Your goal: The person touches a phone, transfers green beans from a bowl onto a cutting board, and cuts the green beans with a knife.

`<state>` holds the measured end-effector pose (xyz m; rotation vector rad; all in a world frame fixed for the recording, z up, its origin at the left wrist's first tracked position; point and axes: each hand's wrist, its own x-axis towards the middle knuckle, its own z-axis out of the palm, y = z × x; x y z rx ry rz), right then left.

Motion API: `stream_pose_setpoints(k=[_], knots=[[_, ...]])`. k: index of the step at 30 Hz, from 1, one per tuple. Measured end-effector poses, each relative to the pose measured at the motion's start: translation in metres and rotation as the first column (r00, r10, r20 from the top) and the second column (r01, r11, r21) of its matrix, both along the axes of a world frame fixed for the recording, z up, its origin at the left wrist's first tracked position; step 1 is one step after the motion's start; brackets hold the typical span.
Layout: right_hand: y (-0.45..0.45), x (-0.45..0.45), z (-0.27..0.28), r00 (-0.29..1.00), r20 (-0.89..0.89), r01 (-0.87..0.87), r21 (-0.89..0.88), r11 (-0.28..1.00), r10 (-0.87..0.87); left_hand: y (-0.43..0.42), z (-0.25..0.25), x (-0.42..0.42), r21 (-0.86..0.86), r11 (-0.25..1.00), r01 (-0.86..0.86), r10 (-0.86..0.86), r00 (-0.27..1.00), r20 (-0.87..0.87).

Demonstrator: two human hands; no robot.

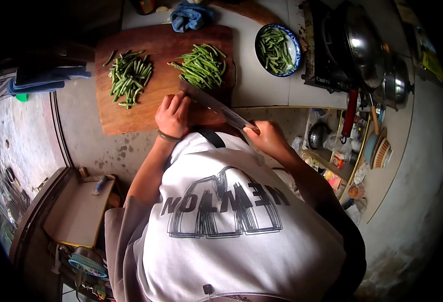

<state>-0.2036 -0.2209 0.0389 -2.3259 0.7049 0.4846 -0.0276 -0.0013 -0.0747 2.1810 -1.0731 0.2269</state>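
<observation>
My right hand (266, 135) is closed round the handle of a knife (216, 107), whose broad blade reaches up and left over the wooden cutting board (156, 43). My left hand (173, 113) is at the board's near edge, close to the blade's far end, with its fingers curled; what they hold, if anything, is hidden. Just beyond the blade lies a pile of long green beans (201, 66). Shorter cut beans (130, 76) form a second pile on the left of the board.
A blue-rimmed bowl (277, 50) of cut beans stands right of the board. Behind the board lies a blue cloth (190, 16). Farther right are a stove (324, 79) and a lidded metal pan (363, 45). Shelves with kitchen items sit below the counter.
</observation>
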Motion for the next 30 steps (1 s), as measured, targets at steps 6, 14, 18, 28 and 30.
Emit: stream_pose_setpoints(k=[6, 14, 18, 28, 30], knots=[[-0.004, 0.000, 0.001, 0.998, -0.058, 0.012, 0.016, 1.000, -0.011, 0.002, 0.000, 0.002, 0.024, 1.000, 0.017, -0.018, 0.999, 0.028], [-0.004, 0.002, -0.008, 0.996, -0.081, 0.027, 0.063, 0.998, -0.022, 0.002, 0.002, 0.003, 0.011, 1.000, 0.025, -0.025, 1.000, 0.004], [0.022, 0.012, -0.032, 0.998, 0.038, 0.044, -0.010, 0.999, -0.044, 0.003, 0.000, 0.003, 0.011, 0.999, 0.035, -0.035, 0.999, -0.006], [0.014, 0.008, -0.007, 0.988, 0.143, 0.072, -0.092, 0.993, -0.058, -0.001, 0.007, 0.003, -0.022, 0.999, 0.028, -0.028, 0.999, -0.025], [0.011, 0.005, -0.004, 0.994, 0.112, 0.005, -0.141, 0.990, 0.011, 0.001, 0.007, 0.001, -0.065, 0.998, -0.011, 0.006, 0.997, -0.080]])
